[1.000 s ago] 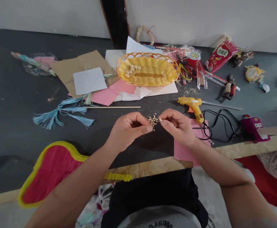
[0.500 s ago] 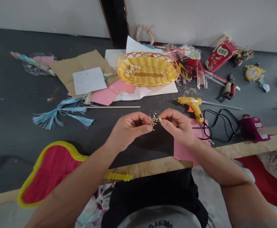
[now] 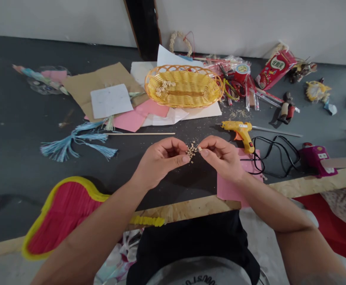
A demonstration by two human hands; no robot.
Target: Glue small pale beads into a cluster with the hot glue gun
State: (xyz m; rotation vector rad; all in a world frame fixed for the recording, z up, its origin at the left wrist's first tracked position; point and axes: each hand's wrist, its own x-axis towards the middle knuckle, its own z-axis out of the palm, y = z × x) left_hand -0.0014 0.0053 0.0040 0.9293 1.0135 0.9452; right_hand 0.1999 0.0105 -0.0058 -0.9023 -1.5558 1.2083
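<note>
Small pale pieces (image 3: 192, 149) lie in a loose pile on the dark table, between my two hands. At the pile's left edge is my left hand (image 3: 164, 161), its thumb and fingers curled toward each other; what they hold, if anything, is too small to name. My right hand (image 3: 222, 156) pinches one small pale piece (image 3: 200, 149) between thumb and forefinger, just right of the pile. Beyond the hands, a yellow woven basket (image 3: 187, 89) holds a small cluster of pale pieces (image 3: 164, 88) at its left end.
A yellow glue gun (image 3: 239, 132) with a black cable lies right of my hands, beside pink paper (image 3: 227, 186). Blue tassels (image 3: 72, 142) and a thin stick (image 3: 143, 133) lie to the left. A red and yellow shape (image 3: 69, 213) is near my left forearm.
</note>
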